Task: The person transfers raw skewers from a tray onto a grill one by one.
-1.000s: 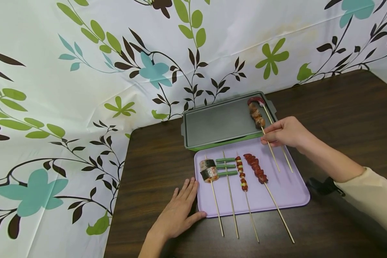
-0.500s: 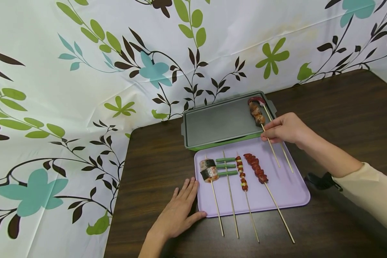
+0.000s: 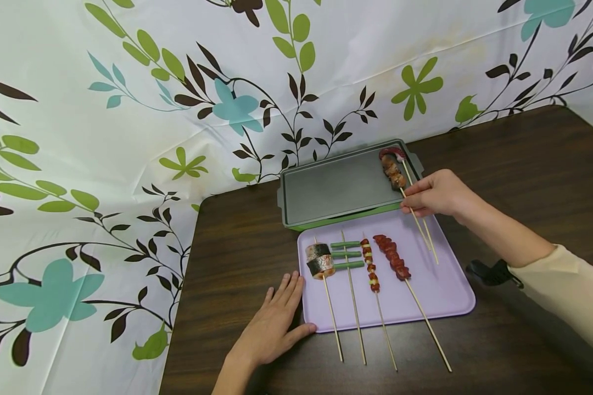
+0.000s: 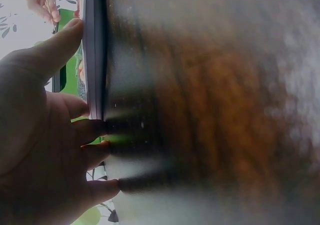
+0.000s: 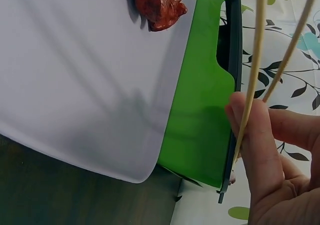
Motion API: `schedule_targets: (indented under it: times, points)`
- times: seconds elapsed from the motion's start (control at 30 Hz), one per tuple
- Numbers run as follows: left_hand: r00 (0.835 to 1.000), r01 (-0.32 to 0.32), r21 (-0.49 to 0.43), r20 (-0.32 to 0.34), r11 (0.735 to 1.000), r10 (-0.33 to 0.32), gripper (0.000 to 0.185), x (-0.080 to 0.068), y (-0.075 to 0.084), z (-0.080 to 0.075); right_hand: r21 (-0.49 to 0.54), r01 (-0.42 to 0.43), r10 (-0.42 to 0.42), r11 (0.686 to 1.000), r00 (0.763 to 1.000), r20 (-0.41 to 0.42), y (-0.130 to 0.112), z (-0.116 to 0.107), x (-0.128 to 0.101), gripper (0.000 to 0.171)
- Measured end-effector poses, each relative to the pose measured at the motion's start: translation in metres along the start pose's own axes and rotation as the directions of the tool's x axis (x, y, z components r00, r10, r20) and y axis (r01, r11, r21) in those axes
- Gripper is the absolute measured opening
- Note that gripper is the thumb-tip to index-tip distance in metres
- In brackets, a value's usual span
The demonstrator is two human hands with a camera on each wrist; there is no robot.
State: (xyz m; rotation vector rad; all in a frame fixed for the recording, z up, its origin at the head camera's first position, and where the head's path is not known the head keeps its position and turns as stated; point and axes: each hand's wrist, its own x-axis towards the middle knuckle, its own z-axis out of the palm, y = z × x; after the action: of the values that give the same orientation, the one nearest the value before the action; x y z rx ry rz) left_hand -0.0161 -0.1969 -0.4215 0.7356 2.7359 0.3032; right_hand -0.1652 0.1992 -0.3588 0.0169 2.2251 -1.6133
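In the head view my right hand [image 3: 437,192] pinches the stick of a skewer of brown meat chunks [image 3: 392,171]. Its meat end lies at the right end of the grey grill plate [image 3: 336,186]. Beside it, a skewer with a curled, dark red tentacle-like piece [image 3: 394,153] runs behind the fingers. Two sticks rise past the hand in the right wrist view; one stick [image 5: 255,50] crosses in front of a finger. At the lilac tray's [image 3: 440,299] left edge, my left hand [image 3: 274,321] lies with straight fingers, touching the rim and table.
On the tray lie a seaweed-wrapped roll skewer [image 3: 320,260], a green-stalk skewer [image 3: 347,255], a thin red-and-yellow skewer [image 3: 370,266] and a red meat skewer [image 3: 392,258]. Their sticks overhang the near edge. A patterned cloth [image 3: 128,137] hangs behind the brown table [image 3: 504,164].
My right hand has moved slightly up, away from me. The tentacle-like skewer's lower stick end has swung left, nearer the brown meat skewer's stick. My left hand has stayed put.
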Motion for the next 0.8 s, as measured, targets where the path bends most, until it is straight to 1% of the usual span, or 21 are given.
schedule_targets:
  times: [0.2,0.33,0.53,0.8]
  points:
    - [1.0,0.001,0.001,0.003,1.0,-0.001,0.09,0.0004,0.0001,-0.0002,-0.039,0.01,-0.009,0.999,1.0,0.008,-0.0015,0.0013,0.0,0.041]
    - [1.0,0.001,-0.002,0.003,1.0,-0.001,0.09,0.0003,0.0002,-0.0003,-0.101,0.028,-0.028,0.995,1.0,0.006,-0.0028,0.0011,-0.0015,0.04]
    - [1.0,-0.002,-0.003,-0.004,1.0,0.002,0.089,0.0001,-0.0002,0.0001,-0.193,0.041,-0.047,0.98,0.999,-0.024,-0.005,0.0011,-0.0045,0.038]
    - [1.0,-0.003,-0.003,-0.006,1.0,0.003,0.089,0.0006,-0.0008,0.0008,-0.232,0.051,-0.061,0.971,0.998,-0.036,-0.0052,0.0027,-0.007,0.037]
